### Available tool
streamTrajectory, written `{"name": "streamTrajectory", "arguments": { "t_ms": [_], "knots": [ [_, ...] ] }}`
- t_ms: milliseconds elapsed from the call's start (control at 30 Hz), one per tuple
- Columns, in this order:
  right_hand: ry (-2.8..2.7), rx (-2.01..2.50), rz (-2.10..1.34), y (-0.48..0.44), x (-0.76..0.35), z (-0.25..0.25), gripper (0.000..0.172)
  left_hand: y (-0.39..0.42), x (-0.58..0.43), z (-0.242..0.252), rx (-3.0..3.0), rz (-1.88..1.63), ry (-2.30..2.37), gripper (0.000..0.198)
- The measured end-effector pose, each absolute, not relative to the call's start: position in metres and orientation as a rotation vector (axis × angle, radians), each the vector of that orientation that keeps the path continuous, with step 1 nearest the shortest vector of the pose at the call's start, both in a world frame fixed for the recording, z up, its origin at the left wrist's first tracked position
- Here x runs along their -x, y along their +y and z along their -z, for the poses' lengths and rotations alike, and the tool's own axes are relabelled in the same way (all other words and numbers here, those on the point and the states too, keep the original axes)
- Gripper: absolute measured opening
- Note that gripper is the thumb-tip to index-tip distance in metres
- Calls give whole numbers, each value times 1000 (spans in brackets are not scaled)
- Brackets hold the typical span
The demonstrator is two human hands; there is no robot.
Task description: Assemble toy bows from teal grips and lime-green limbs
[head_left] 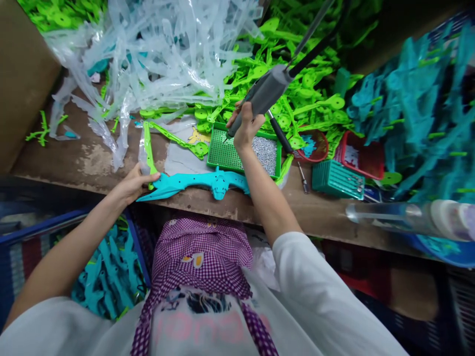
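Observation:
My left hand (133,186) grips the left end of a turquoise plastic toy part (176,183) lying along the table's front edge. Its thumb presses where a lime-green plastic piece (148,147) meets that part. My right hand (246,127) is wrapped round a grey power screwdriver (270,88) that hangs on a dark cable. The driver's thin bit points down over the left half of a green tray (243,171), whose right half holds many small silvery screws (265,154). My right forearm hides the right end of the turquoise part.
Clear plastic pieces (163,54) and lime-green parts (315,89) are heaped behind. To the right are a red basket (374,170), a teal basket (336,179), a small screwdriver (303,179) and a clear bottle (401,215). A blue crate (137,242) of turquoise parts stands below left.

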State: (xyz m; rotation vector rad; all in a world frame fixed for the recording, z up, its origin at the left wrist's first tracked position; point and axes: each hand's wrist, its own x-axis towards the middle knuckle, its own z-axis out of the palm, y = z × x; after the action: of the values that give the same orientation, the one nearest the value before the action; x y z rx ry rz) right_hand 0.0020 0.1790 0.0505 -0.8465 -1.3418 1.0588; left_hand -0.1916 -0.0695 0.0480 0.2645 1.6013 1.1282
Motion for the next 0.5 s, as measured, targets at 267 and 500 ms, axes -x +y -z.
{"name": "streamTrajectory", "arguments": {
  "t_ms": [267,500],
  "knots": [
    [-1402,739,-1231,180,-2,-47,57,-69,191,-46,-283,-1146,1591,63],
    [-1343,718,-1027,152,-9,-91,67,-71,190,-44,-265,-1154,1601,67]
  ]
}}
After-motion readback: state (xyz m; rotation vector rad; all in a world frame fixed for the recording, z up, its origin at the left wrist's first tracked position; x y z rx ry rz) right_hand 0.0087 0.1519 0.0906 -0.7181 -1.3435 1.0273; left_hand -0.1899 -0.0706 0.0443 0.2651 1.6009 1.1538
